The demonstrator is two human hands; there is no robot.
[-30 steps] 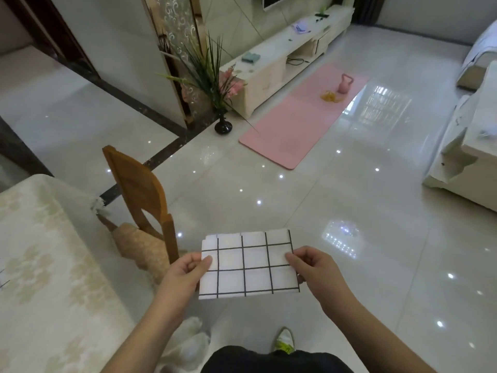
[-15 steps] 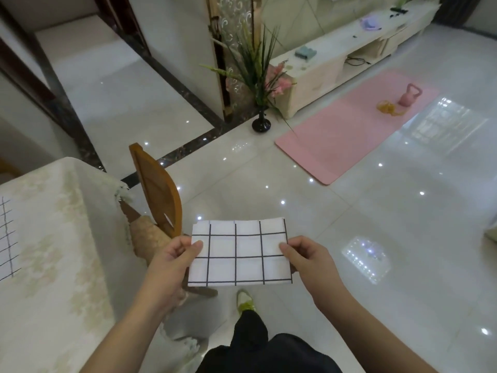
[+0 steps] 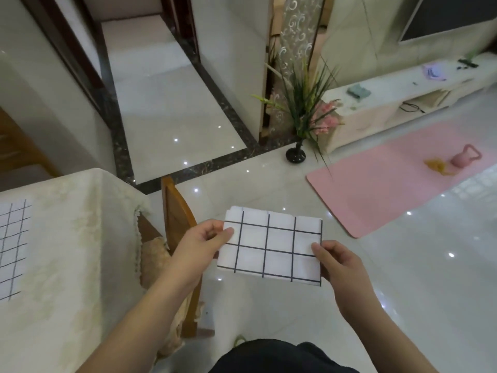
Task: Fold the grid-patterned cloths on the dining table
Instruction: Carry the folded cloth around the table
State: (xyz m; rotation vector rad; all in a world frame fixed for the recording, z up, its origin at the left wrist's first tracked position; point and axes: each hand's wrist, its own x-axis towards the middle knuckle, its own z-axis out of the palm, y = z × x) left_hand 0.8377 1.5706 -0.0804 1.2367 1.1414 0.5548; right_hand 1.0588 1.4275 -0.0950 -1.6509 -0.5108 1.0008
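Note:
A white cloth with a black grid (image 3: 274,249), folded into a small rectangle, hangs in the air in front of me above the floor. My left hand (image 3: 200,244) pinches its left edge and my right hand (image 3: 340,265) pinches its right edge. A second grid-patterned cloth (image 3: 13,246) lies flat on the dining table (image 3: 67,251) at the far left, partly cut off by the frame edge. The table is covered with a cream patterned tablecloth.
A wooden chair (image 3: 177,219) with a beige cushion stands at the table's right side, just left of my hands. On the glossy tiled floor beyond are a plant in a black vase (image 3: 298,146), a pink mat (image 3: 398,176) with a pink kettlebell (image 3: 465,157), and a low white TV cabinet (image 3: 403,103).
My view has swung left, bringing the table and the second cloth into sight. The folded cloth stays held between both hands, now slightly tilted.

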